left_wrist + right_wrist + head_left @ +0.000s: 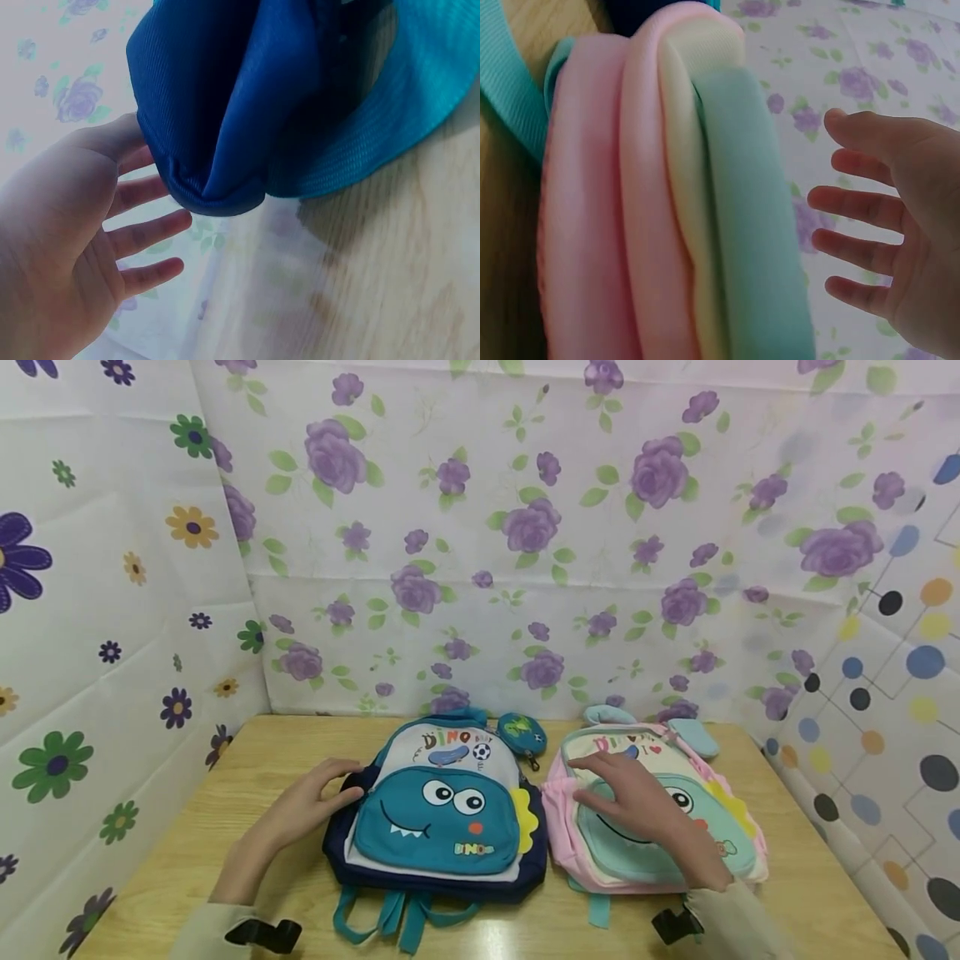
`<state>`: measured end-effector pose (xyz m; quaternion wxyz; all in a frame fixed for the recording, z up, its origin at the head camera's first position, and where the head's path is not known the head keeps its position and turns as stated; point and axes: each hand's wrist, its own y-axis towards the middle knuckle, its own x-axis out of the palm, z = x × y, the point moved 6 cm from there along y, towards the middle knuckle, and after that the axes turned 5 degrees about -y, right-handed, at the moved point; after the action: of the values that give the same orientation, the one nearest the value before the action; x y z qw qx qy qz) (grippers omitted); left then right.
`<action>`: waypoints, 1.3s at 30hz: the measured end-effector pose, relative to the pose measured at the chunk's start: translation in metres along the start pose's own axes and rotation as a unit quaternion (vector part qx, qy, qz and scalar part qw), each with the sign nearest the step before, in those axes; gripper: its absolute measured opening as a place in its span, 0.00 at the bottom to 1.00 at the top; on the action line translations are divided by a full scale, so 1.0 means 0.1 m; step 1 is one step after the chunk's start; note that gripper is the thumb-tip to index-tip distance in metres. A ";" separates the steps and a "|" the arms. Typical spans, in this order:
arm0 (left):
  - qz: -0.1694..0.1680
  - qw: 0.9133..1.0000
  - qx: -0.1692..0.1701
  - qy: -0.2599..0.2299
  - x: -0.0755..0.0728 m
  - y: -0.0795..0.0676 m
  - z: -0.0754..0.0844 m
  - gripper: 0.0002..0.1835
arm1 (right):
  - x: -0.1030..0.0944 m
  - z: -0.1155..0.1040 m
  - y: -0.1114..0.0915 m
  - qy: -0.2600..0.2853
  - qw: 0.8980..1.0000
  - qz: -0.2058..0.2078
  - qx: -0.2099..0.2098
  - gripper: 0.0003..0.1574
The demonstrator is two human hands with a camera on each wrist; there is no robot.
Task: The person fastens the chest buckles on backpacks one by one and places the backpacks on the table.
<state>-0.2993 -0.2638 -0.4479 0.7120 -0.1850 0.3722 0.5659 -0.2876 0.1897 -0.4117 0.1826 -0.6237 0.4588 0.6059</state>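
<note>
A teal and navy dinosaur backpack [438, 818] lies face up on the wooden table, its straps toward the front edge. Beside it on the right is a pink and mint dinosaur backpack [600, 860]. My left hand [307, 802] is at the left side of the teal backpack, fingers extended; in the left wrist view its thumb and fingertips meet the navy side pocket [262, 97]. Over the pink backpack hovers my right hand [637, 802], partly covering its printed face. The right wrist view shows that hand's fingers spread, apart from the mint front pocket [761, 217].
A small round teal pouch [521, 733] with a clip lies at the teal backpack's top right. A mint flap-like piece [693, 737] is at the pink backpack's top right. Flowered cloth [480, 535] hangs behind the table [202, 827], with patterned cloths at both sides.
</note>
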 end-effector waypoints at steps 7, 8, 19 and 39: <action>-0.005 1.000 0.000 -0.010 0.00 -0.07 -0.11 0.26 | 0.15 -0.14 0.08 0.016 1.000 -0.026 -0.002 0.26; -0.005 1.000 -0.001 -0.013 0.00 -0.08 -0.12 0.26 | 0.17 -0.16 0.09 0.019 0.999 -0.032 -0.001 0.25; -0.028 0.998 -0.038 -0.039 0.02 -0.18 -0.23 0.29 | 0.45 -0.37 0.21 0.049 0.993 -0.105 -0.003 0.26; -0.095 0.991 -0.081 -0.044 0.04 -0.08 -0.23 0.33 | 0.62 -0.61 0.36 0.030 0.986 -0.160 -0.024 0.31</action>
<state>-0.2987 -0.2791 -0.4677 0.7606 -0.2515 0.2745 0.5318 -0.2899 0.1018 -0.4450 0.2484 -0.7113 0.3435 0.5607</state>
